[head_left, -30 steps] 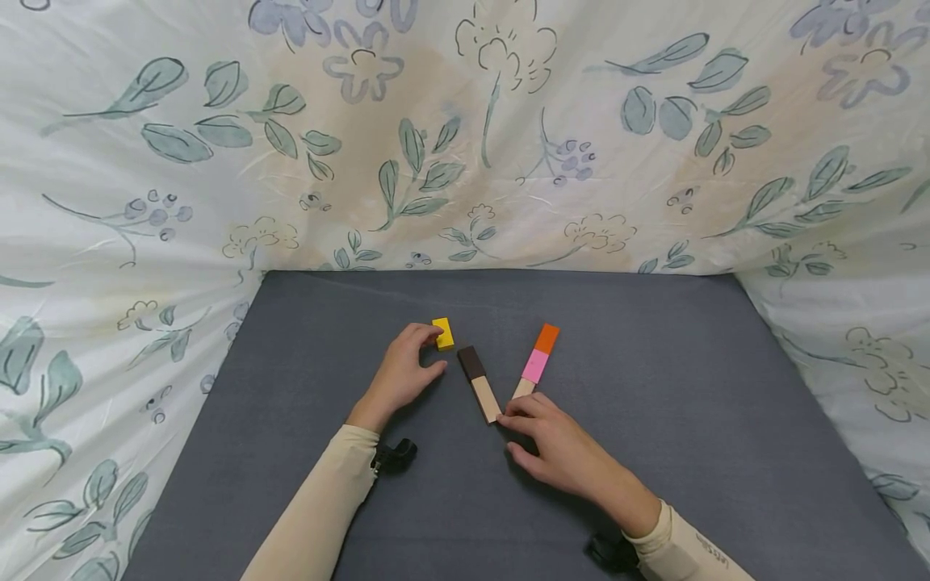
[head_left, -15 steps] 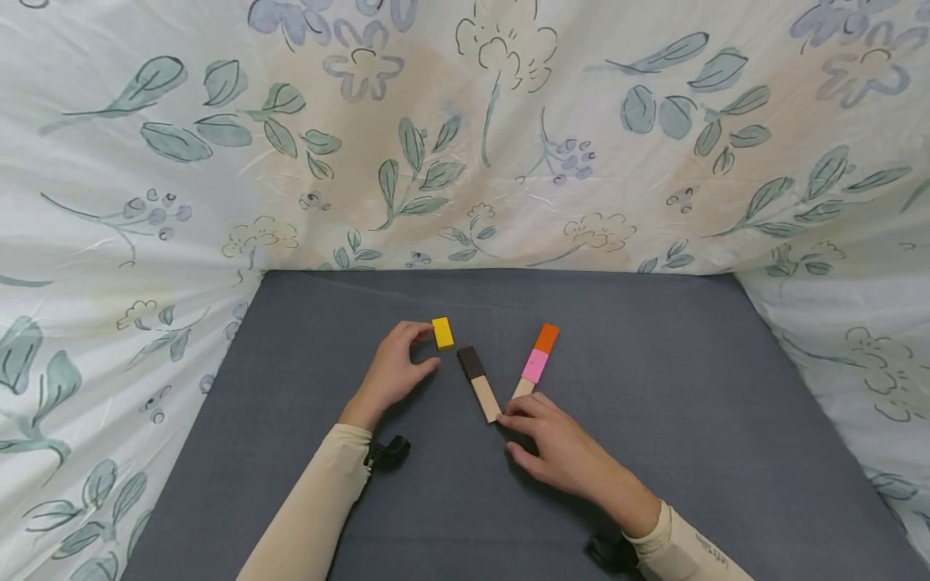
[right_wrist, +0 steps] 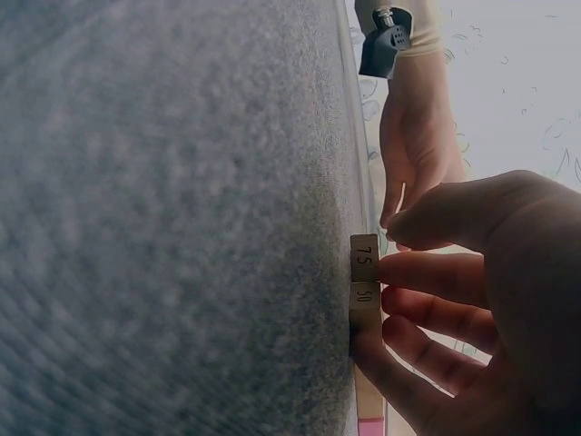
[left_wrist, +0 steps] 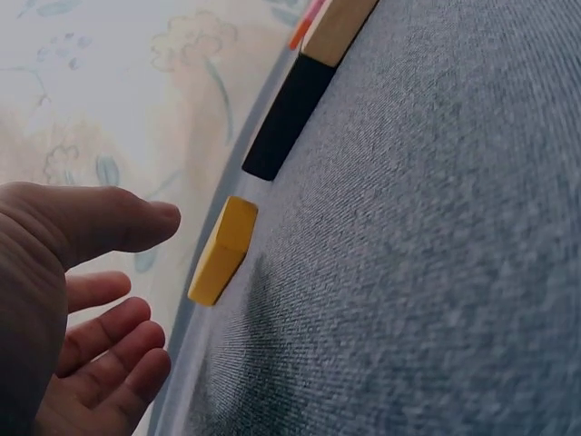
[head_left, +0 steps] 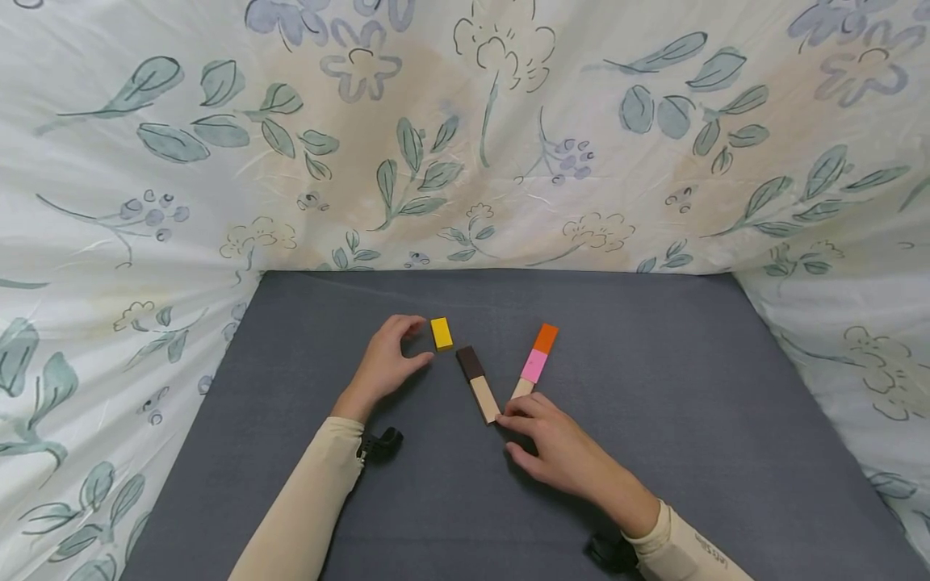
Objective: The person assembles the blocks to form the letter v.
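Observation:
My left hand (head_left: 383, 361) is held just left of a small yellow block (head_left: 441, 333), thumb and fingers spread and holding nothing. In the left wrist view a gap separates the thumb from that block. A dark brown block (head_left: 470, 363) and a plain wood block (head_left: 484, 399) lie end to end. Another row runs from a second plain wood block (head_left: 521, 388) through a pink block (head_left: 534, 366) to an orange block (head_left: 546, 337). At the near ends, where both rows converge, rest the fingertips of my right hand (head_left: 559, 448). Right wrist view: wood ends marked 75 (right_wrist: 364, 258) and 50 (right_wrist: 365, 296) sit against its fingers.
Dark grey cloth (head_left: 654, 387) covers the table under the blocks. A floral-printed curtain (head_left: 465, 137) rises behind it and along both sides. Black wrist cameras (head_left: 381, 444) hang from the sleeves, close over the cloth.
My left hand has let go of the yellow block, moving away to the left with fingers spread wider. The right hand and the blocks keep their places.

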The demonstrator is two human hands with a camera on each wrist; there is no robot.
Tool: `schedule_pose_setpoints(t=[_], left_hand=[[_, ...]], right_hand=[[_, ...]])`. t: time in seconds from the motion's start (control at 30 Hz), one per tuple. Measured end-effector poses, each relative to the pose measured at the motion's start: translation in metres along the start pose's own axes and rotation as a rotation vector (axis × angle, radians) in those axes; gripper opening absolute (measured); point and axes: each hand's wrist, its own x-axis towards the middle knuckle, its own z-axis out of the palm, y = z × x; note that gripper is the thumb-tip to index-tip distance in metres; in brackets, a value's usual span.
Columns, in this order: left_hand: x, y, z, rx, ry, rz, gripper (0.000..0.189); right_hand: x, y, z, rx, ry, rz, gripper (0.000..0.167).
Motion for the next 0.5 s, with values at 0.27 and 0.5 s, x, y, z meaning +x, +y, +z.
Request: schedule_pose_setpoints(t=[0.27, 0.5], left_hand=[[0.0027, -0.0032, -0.003, -0.002, -0.012, 0.011, 0.065], [0.0044, -0.0009, -0.006, 0.001, -0.037, 0.013, 0.069]], right_hand=[[0.0002, 0.0, -0.0002, 0.001, -0.008, 0.013, 0.034], [0.0, 0.0006, 0.0, 0.003, -0.003, 0.006, 0.034]])
